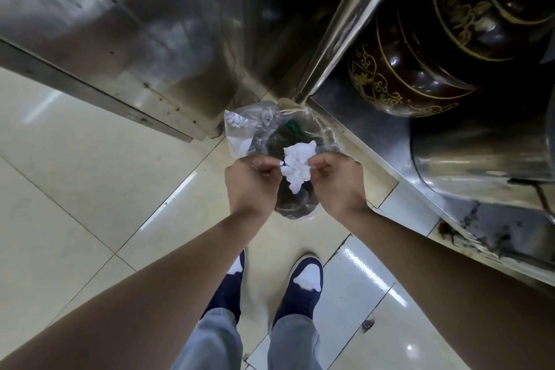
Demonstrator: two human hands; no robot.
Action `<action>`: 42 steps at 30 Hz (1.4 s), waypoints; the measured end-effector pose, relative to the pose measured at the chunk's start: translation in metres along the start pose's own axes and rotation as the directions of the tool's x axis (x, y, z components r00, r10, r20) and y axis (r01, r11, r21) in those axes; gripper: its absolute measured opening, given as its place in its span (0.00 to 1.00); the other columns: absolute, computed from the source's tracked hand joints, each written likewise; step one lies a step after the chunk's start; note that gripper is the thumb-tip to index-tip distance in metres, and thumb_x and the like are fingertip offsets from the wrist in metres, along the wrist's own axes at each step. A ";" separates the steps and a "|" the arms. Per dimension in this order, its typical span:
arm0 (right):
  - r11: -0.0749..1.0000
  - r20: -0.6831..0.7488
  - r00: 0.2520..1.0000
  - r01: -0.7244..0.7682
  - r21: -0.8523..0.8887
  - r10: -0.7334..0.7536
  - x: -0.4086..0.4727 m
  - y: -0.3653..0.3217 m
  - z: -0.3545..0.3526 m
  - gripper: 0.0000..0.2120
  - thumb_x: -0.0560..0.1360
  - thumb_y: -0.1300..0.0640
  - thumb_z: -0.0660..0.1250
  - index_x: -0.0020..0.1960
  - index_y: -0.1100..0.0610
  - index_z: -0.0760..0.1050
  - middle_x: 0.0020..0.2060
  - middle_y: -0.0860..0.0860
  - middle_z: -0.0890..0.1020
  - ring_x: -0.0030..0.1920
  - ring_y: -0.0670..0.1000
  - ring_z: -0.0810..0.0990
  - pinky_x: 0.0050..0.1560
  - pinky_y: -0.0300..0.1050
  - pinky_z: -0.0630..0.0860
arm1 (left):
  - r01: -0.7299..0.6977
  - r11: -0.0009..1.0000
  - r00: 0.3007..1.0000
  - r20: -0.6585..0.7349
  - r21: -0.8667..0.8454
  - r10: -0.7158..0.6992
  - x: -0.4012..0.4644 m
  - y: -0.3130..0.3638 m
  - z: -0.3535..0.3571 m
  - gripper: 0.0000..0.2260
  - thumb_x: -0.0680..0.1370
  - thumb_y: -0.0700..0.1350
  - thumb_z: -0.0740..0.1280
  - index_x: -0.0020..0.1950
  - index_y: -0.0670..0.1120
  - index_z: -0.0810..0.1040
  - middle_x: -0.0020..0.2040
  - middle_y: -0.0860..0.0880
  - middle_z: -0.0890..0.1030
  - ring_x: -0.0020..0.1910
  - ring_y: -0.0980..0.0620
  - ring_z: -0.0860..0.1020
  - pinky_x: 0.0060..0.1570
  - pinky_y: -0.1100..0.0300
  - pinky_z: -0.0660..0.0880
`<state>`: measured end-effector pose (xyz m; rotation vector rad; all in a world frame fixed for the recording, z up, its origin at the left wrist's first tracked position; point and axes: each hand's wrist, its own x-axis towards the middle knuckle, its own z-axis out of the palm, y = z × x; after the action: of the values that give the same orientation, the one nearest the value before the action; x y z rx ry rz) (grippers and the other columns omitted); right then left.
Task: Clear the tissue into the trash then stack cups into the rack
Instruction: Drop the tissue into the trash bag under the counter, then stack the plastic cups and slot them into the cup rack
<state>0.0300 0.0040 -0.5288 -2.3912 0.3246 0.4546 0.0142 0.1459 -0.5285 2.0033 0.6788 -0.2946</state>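
- Head view, looking straight down past two bare forearms to dark blue shoes [306,288] on a pale tiled floor [75,189].
- Left hand [253,179] and right hand [336,179] side by side at centre frame, knuckles up, fingers curled closed.
- Crumpled white tissue [297,167] between the two hands, pinched at its left edge by the left fingertips and at its right edge by the right fingertips.
- Directly beneath the tissue, a clear plastic trash bag [240,129] already part full of dark waste, its neck tied by a string [288,111] to the foot of a steel leg [339,39] at the far side.
- Whether the curled fingers also grip the bag's rim: cannot tell, the rim being hidden under the hands.
- Likely reason for the hold: tissue kept over the bag's mouth so that a release drops it straight inside.
- Far left, a steel cabinet [120,24] with a scuffed base.
- Right, a low steel shelf [390,141] carrying dark glazed jars with gold patterns [420,69] and a steel pot [480,153].
- No cups and no rack in sight; judged stage: tissue disposal nearly done, stacking not yet begun.
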 end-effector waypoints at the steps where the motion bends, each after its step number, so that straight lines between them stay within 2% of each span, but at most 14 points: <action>1: 1.000 0.001 1.000 0.001 -0.001 -0.001 0.000 -0.001 -0.002 0.09 0.72 0.67 0.66 0.46 0.59 0.84 0.42 0.56 0.87 0.42 0.56 0.84 0.50 0.45 0.81 | -0.008 1.000 1.000 0.000 -0.008 0.008 -0.001 0.000 -0.002 0.08 0.72 0.35 0.71 0.42 0.46 0.88 0.38 0.49 0.88 0.40 0.49 0.86 0.48 0.57 0.82; 5: 1.000 0.012 1.000 -0.004 -0.003 0.004 -0.007 -0.008 -0.012 0.09 0.72 0.67 0.67 0.47 0.59 0.84 0.41 0.54 0.86 0.41 0.54 0.83 0.49 0.47 0.81 | -0.026 0.999 1.000 0.011 -0.027 0.026 -0.008 0.003 -0.014 0.09 0.72 0.34 0.71 0.40 0.47 0.87 0.33 0.53 0.84 0.36 0.53 0.84 0.44 0.61 0.82; 8: 1.000 0.010 1.000 0.005 0.006 -0.005 -0.016 -0.017 -0.020 0.08 0.73 0.66 0.67 0.46 0.59 0.84 0.38 0.53 0.85 0.38 0.52 0.81 0.47 0.46 0.81 | -0.044 0.998 0.999 0.018 -0.045 0.045 -0.014 0.010 -0.025 0.09 0.72 0.34 0.71 0.39 0.48 0.86 0.34 0.54 0.84 0.35 0.56 0.83 0.41 0.66 0.79; 11: 1.000 0.015 1.000 0.015 0.026 -0.015 -0.029 -0.031 -0.029 0.07 0.72 0.66 0.68 0.43 0.57 0.83 0.33 0.46 0.82 0.33 0.45 0.78 0.42 0.36 0.78 | -0.047 0.996 0.999 0.014 -0.075 0.048 -0.023 0.021 -0.039 0.09 0.72 0.35 0.72 0.39 0.49 0.86 0.32 0.57 0.84 0.31 0.62 0.80 0.38 0.69 0.76; 13: 0.998 0.003 1.000 0.020 0.052 -0.020 -0.038 -0.041 -0.035 0.07 0.72 0.66 0.69 0.41 0.55 0.82 0.30 0.41 0.79 0.31 0.39 0.77 0.38 0.27 0.73 | -0.051 0.995 0.998 0.018 -0.089 0.052 -0.030 0.031 -0.050 0.07 0.72 0.36 0.73 0.39 0.48 0.86 0.32 0.58 0.83 0.31 0.62 0.80 0.39 0.69 0.78; 14: 0.997 -0.002 1.000 0.023 0.068 -0.023 -0.043 -0.048 -0.039 0.07 0.72 0.65 0.69 0.41 0.54 0.82 0.30 0.40 0.78 0.30 0.38 0.76 0.37 0.26 0.72 | -0.059 0.994 0.998 0.020 -0.096 0.061 -0.035 0.037 -0.057 0.07 0.72 0.36 0.73 0.40 0.48 0.86 0.32 0.58 0.84 0.31 0.62 0.80 0.39 0.69 0.78; 17: 0.995 -0.013 0.999 0.048 0.087 -0.047 -0.061 -0.068 -0.053 0.08 0.72 0.64 0.69 0.40 0.52 0.80 0.30 0.41 0.79 0.30 0.38 0.76 0.36 0.30 0.73 | -0.087 0.993 0.996 0.022 -0.081 0.089 -0.050 0.056 -0.075 0.05 0.71 0.37 0.74 0.39 0.47 0.86 0.32 0.58 0.84 0.32 0.61 0.81 0.40 0.69 0.78; 21: 0.989 -0.049 0.993 0.111 0.096 -0.107 -0.084 -0.103 -0.089 0.10 0.72 0.64 0.69 0.39 0.50 0.77 0.30 0.42 0.79 0.32 0.41 0.76 0.35 0.31 0.74 | -0.126 0.987 0.991 0.025 -0.103 0.129 -0.066 0.092 -0.102 0.09 0.68 0.36 0.74 0.33 0.50 0.82 0.31 0.55 0.83 0.33 0.57 0.81 0.42 0.60 0.80; 25: 0.982 -0.119 0.981 0.163 0.092 -0.151 -0.121 -0.142 -0.152 0.09 0.71 0.63 0.71 0.37 0.51 0.77 0.31 0.45 0.80 0.33 0.46 0.78 0.36 0.41 0.77 | -0.246 0.965 0.969 0.015 -0.085 0.248 -0.103 0.144 -0.134 0.06 0.66 0.37 0.75 0.34 0.46 0.82 0.32 0.51 0.83 0.34 0.54 0.81 0.40 0.57 0.79; 28: 0.977 -0.156 0.968 0.207 0.055 -0.196 -0.147 -0.159 -0.184 0.07 0.71 0.62 0.71 0.37 0.52 0.76 0.32 0.47 0.80 0.34 0.47 0.78 0.37 0.44 0.77 | -0.313 0.947 0.949 0.020 -0.075 0.315 -0.125 0.173 -0.149 0.07 0.66 0.36 0.74 0.33 0.47 0.81 0.32 0.52 0.82 0.35 0.55 0.80 0.38 0.63 0.77; 30: 0.977 -0.204 0.962 0.201 0.067 -0.184 -0.172 -0.178 -0.221 0.08 0.72 0.61 0.70 0.37 0.51 0.74 0.32 0.46 0.79 0.35 0.46 0.78 0.37 0.45 0.77 | -0.385 0.919 0.921 0.036 -0.079 0.389 -0.151 0.211 -0.168 0.08 0.66 0.35 0.74 0.33 0.47 0.79 0.33 0.53 0.81 0.36 0.55 0.79 0.37 0.66 0.75; 34: 0.964 -0.349 0.918 0.242 0.109 -0.190 -0.221 -0.215 -0.295 0.11 0.71 0.62 0.71 0.36 0.50 0.73 0.30 0.45 0.78 0.34 0.47 0.78 0.35 0.37 0.74 | -0.550 0.833 0.833 0.038 -0.058 0.552 -0.200 0.288 -0.201 0.12 0.65 0.36 0.74 0.29 0.46 0.73 0.32 0.52 0.77 0.34 0.52 0.77 0.35 0.62 0.74; 39: 0.940 -0.535 0.820 0.315 0.129 -0.201 -0.282 -0.245 -0.381 0.06 0.70 0.55 0.70 0.37 0.50 0.73 0.30 0.46 0.78 0.32 0.45 0.77 0.35 0.36 0.73 | -0.778 0.613 0.609 0.073 -0.138 0.790 -0.270 0.385 -0.229 0.13 0.67 0.38 0.77 0.31 0.47 0.73 0.33 0.55 0.74 0.33 0.57 0.74 0.34 0.70 0.69; 42: 0.938 -0.641 0.741 0.335 0.091 -0.202 -0.315 -0.255 -0.432 0.08 0.70 0.58 0.71 0.38 0.50 0.73 0.30 0.43 0.76 0.31 0.42 0.74 0.34 0.35 0.71 | -0.857 0.489 0.479 0.099 -0.162 0.872 -0.311 0.441 -0.241 0.10 0.67 0.43 0.75 0.32 0.50 0.74 0.32 0.56 0.75 0.33 0.61 0.74 0.36 0.73 0.68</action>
<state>-0.0659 -0.0574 0.0524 -2.2692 0.2830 -0.5137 -0.0034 0.0795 0.0583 1.9393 -0.4995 0.1958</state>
